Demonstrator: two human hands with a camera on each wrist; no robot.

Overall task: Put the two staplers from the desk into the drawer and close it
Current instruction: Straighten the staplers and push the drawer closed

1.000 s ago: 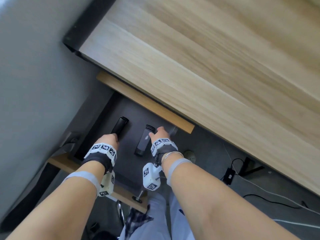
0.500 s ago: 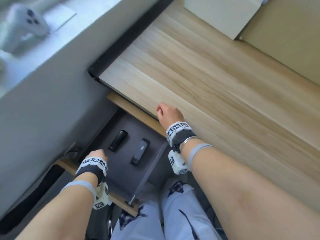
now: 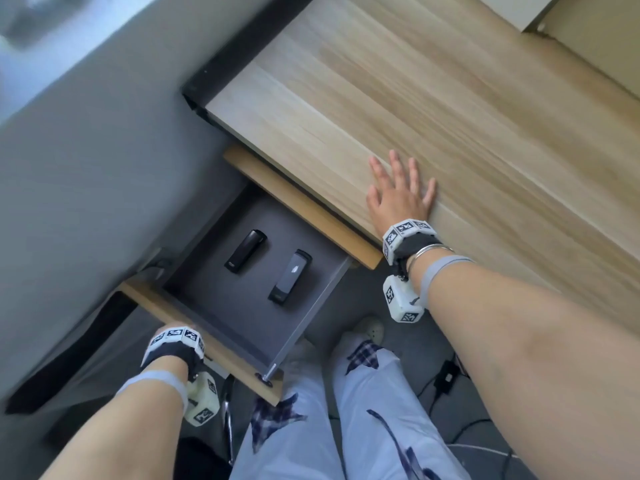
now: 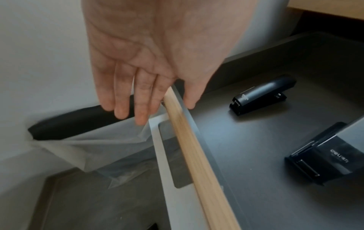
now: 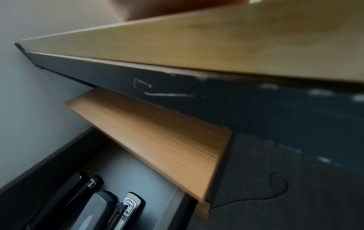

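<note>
The grey drawer stands pulled out below the wooden desk. Two black staplers lie side by side on its floor, one to the left and one to the right; the right wrist view shows both at its bottom edge. My left hand is at the drawer's wooden front, fingers straight on the outside, thumb on the inside, holding nothing. My right hand lies flat with spread fingers on the desk's near edge.
A wooden panel juts out under the desk above the drawer. A grey wall runs along the left. A bin with a clear plastic liner sits beside the drawer front. My legs and cables are on the floor below.
Both hands have left the staplers in the drawer. My right hand rose onto the desk top and spread flat. My left hand drew back to the drawer front.
</note>
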